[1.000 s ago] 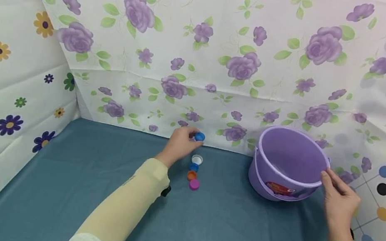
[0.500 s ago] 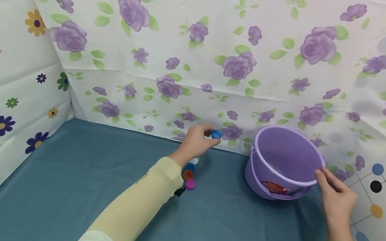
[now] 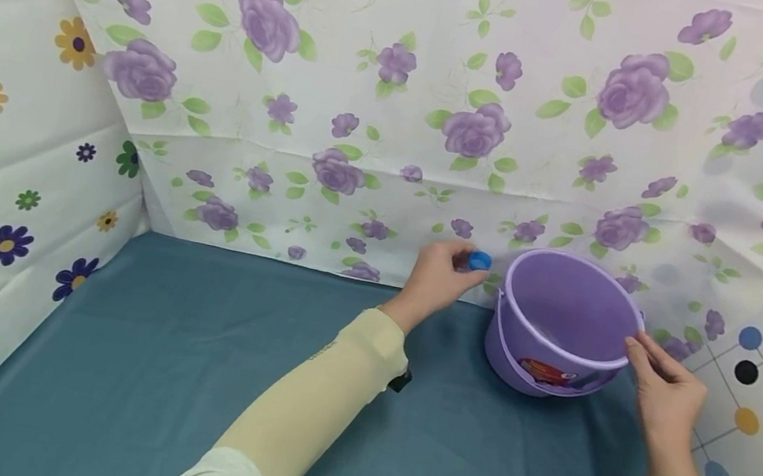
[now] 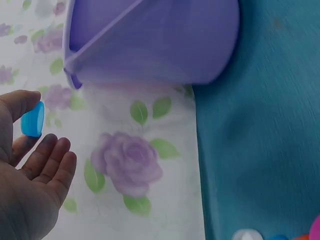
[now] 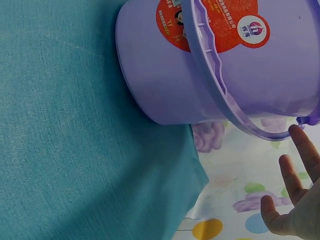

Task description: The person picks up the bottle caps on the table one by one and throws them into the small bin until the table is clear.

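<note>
A blue cap (image 3: pixel 478 261) is pinched between the thumb and fingertips of the left hand (image 3: pixel 436 282), raised just left of the purple bucket (image 3: pixel 540 371). The left wrist view shows the same cap (image 4: pixel 32 119) held by the left hand (image 4: pixel 30 175), its other fingers spread. At the bucket's right rim, the right hand (image 3: pixel 670 400) grips the edge with thumb and fingers. In the right wrist view several fingers of the right hand (image 5: pixel 300 200) extend beside the bucket (image 5: pixel 160 85) and its handle; the thumb is hidden there.
At the lower edge of the left wrist view lie a white cap (image 4: pixel 247 235), a blue one, an orange one and a pink one (image 4: pixel 315 231), which the left arm hides in the head view. Flowered sheets stand behind the blue-green cloth (image 3: pixel 148 342).
Carrying the blue cap, the left hand has moved right, from above the row of caps to beside the bucket. Its arm now covers that row. The right hand stays on the rim.
</note>
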